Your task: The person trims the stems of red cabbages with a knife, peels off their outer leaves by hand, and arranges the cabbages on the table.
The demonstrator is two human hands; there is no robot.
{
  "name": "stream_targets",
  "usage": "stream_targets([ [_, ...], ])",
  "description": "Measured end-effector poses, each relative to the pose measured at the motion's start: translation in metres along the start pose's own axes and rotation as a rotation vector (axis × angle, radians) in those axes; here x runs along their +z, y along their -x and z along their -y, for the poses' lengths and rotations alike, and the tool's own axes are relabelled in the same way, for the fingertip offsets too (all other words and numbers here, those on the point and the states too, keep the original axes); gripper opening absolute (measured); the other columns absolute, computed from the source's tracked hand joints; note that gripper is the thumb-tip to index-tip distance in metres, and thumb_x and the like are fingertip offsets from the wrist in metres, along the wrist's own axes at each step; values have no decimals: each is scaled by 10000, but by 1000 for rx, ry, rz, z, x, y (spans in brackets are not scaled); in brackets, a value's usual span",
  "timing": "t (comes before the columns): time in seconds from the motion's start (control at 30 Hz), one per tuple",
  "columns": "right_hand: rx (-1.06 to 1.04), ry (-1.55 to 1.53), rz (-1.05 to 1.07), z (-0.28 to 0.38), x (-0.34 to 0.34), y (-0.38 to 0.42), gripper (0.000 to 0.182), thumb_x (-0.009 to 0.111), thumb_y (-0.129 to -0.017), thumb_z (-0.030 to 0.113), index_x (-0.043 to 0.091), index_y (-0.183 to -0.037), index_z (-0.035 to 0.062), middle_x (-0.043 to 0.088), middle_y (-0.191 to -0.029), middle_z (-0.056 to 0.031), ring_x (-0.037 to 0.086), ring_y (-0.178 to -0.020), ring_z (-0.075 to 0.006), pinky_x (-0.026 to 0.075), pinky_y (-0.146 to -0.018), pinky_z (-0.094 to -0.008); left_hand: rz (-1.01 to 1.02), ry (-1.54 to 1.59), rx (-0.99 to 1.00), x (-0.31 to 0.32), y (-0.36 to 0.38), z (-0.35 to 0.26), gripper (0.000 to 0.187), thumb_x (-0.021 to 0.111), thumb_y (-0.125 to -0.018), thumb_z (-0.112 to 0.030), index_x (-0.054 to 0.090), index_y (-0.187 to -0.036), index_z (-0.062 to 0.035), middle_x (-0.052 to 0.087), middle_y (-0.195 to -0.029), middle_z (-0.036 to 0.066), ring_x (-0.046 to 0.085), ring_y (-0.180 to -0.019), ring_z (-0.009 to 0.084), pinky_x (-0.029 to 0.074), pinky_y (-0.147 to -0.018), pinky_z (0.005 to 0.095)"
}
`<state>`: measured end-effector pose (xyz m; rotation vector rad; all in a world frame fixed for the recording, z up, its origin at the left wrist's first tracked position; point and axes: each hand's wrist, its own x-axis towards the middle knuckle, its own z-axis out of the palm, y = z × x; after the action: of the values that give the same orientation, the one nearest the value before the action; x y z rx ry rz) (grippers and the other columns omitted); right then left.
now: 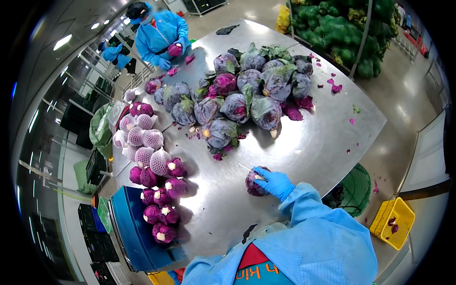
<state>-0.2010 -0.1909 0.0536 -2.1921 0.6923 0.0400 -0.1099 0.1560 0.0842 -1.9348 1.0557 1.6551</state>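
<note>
My right hand (275,183), in a blue glove, is closed round a thin knife (245,167), its pale blade pointing up and left. The fingers lie over a purple cabbage (255,186) resting on the metal table (218,213); a pale stem end shows by the fingertips. My left hand does not show; only blue sleeve and gown cloth fill the lower edge. Beyond the knife lies a heap of leafy purple cabbages (251,80). Trimmed cabbages (163,232) stand at the left.
Net-wrapped cabbages (160,161) lie by a blue bin (130,228) at left. Across the table, a person in blue (159,35) holds a cabbage. Right of the table are a green basket (358,190) and yellow crate (396,221). Leaf scraps (336,88) lie about.
</note>
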Motion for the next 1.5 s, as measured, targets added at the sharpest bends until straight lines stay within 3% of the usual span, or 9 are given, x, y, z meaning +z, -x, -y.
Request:
stream_targets([
  [0.17,145,-751,60,-8,-1,-3,436,590,-921,395,581,-1267,131,668,-856,-83,634,-735,-192,520,-677,-299,-676,312,185,-70,-21,-8,402,586,-844,-433,673,-930,-50,656,-812,188,632,-723,341,494,-680,410],
  [0.2,168,-867,43,-12,-2,-2,418,589,-929,365,584,-1260,109,631,-811,-52,589,-693,-150,494,-635,-269,-834,493,268,-95,-25,-23,356,650,-838,-365,646,-935,-22,623,-750,139,604,-702,203,486,-654,347],
  [0.33,229,-1030,-120,-24,-15,7,367,540,-966,317,592,-1245,84,487,-651,36,428,-523,-46,381,-483,-204,-1238,247,604,-177,-72,-66,911,815,-645,-322,360,-1388,-60,365,-1406,219,408,-1255,381,357,-1063,409],
  [0.53,278,-757,-188,-65,8,41,380,505,-974,338,576,-1275,116,572,-677,8,475,-550,-54,431,-524,-225,-840,186,801,-204,-131,-96,1080,881,-518,-375,346,-1402,-60,302,-1438,210,347,-1304,385,297,-1105,432],
  [0.67,226,-407,-268,-58,28,40,517,528,-944,413,465,-1376,135,622,-697,-88,628,-612,-202,505,-605,-344,-900,315,403,-190,-113,-121,1109,907,-440,-412,397,-1354,-46,378,-1306,229,424,-1190,397,383,-1039,435],
  [0.7,249,-349,-173,-52,23,36,615,485,-931,512,394,-1419,149,653,-787,-166,661,-705,-317,514,-661,-409,-961,287,394,-185,-118,-120,1126,909,-428,-413,390,-1349,-27,392,-1263,234,441,-1154,399,409,-1010,433],
  [0.9,117,57,25,-43,16,8,705,382,-916,623,310,-1457,176,666,-969,-216,643,-819,-414,504,-724,-479,-1028,395,601,-176,-146,-124,1133,878,-466,-443,353,-1348,36,399,-1281,253,410,-1175,408,387,-987,464],
  [1.2,275,-153,-86,-65,6,-1,537,410,-928,571,625,-1189,155,674,-961,-186,644,-873,-380,510,-782,-444,-1014,260,320,-176,-138,-161,1196,875,-500,-437,243,-1393,47,329,-1351,300,346,-1241,469,307,-1050,507],
  [1.5,188,227,-184,-97,14,-31,387,417,-939,464,606,-908,127,654,-815,-191,630,-757,-397,490,-690,-494,-1081,194,296,-178,-134,-168,1107,859,-512,-418,315,-1354,49,404,-1278,250,412,-1172,423,362,-1010,464],
])
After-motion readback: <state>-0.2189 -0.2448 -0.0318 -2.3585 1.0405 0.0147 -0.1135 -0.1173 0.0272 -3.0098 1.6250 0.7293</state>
